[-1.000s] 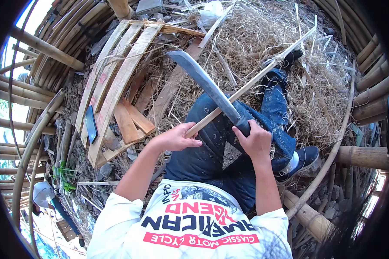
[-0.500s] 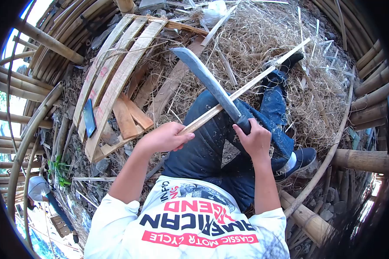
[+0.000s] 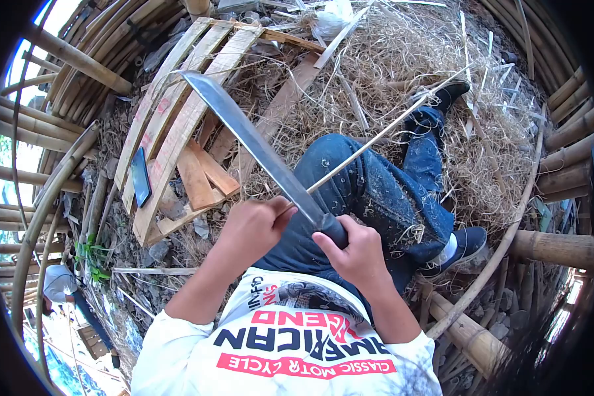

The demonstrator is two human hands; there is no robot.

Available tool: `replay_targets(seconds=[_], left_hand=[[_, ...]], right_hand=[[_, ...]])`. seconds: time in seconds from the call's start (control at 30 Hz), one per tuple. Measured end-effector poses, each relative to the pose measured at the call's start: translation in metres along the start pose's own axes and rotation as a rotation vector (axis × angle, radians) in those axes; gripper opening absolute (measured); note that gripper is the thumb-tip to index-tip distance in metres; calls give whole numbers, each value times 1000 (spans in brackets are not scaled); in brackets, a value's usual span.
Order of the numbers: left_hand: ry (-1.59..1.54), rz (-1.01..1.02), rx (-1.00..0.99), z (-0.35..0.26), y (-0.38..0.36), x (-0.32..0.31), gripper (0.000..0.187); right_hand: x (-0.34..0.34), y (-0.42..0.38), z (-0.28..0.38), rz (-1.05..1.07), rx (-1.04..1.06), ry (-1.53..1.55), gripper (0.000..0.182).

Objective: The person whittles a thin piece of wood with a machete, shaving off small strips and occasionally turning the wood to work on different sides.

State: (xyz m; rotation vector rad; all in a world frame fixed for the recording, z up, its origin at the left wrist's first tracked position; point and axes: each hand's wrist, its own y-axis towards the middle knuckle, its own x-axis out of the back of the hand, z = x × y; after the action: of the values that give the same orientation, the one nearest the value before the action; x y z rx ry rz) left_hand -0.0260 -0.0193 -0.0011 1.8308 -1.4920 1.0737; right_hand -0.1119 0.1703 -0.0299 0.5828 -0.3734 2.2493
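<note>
Bamboo strip (image 3: 376, 140) gripped at its near end by the left hand (image 3: 254, 228), fingers clenched around it; it runs up and away from the fingers, across the raised knee in blue jeans (image 3: 369, 191), its far tip near the dark shoe (image 3: 452, 92).

Right hand (image 3: 356, 254): fingers wrapped tight on the dark handle of a machete (image 3: 257, 148). Handle sits just beside the left-hand knuckles; blade meets the strip right at the fingers and extends up-left, well beyond them.

Progress (judgement): blade rests at the near end of the strip, so the pass along it looks just begun or about to begin. Strip already thin and even. Whether more trimming is needed cannot be told.

Materials:
- Strip: pale, slender, straight, dry-looking.
- Machete: long flat grey steel blade, widening toward a curved tip, dull sheen.
- Jeans: speckled with pale flecks.

Outward from hands:
- Shavings pile (image 3: 409, 59), straw-coloured and curly, beyond the knee.
- Split bamboo slats (image 3: 178, 112), flat and pale, under the blade tip.
- Phone (image 3: 140, 177), dark, lying on slats.
- Round bamboo poles (image 3: 72, 59) stacked at the edges.
- White printed shirt (image 3: 297, 343) nearest the camera.
</note>
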Motion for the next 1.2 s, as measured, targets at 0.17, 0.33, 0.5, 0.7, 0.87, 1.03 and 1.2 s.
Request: replay_targets(seconds=[0.17, 0.33, 0.5, 0.7, 0.87, 1.03, 1.2], left_hand=[[-54, -32, -3, -7, -4, 2, 13], [-53, 18, 17, -9, -8, -1, 10], [-57, 9, -4, -13, -10, 0, 11], [-55, -22, 14, -10, -14, 5, 10], [-43, -24, -17, -20, -8, -3, 9], [96, 18, -76, -17, -13, -14, 9], [-20, -6, -30, -25, -14, -7, 8]], right_hand=[[5, 1, -2, 17, -36, -91, 44], [18, -2, -6, 22, -92, -140, 46], [20, -7, -10, -40, -77, -207, 46], [39, 2, -45, -183, -239, -206, 46], [32, -15, -32, -128, -200, -170, 45], [6, -33, -8, -6, 9, -98, 46], [11, -26, -17, -57, -15, -138, 48]])
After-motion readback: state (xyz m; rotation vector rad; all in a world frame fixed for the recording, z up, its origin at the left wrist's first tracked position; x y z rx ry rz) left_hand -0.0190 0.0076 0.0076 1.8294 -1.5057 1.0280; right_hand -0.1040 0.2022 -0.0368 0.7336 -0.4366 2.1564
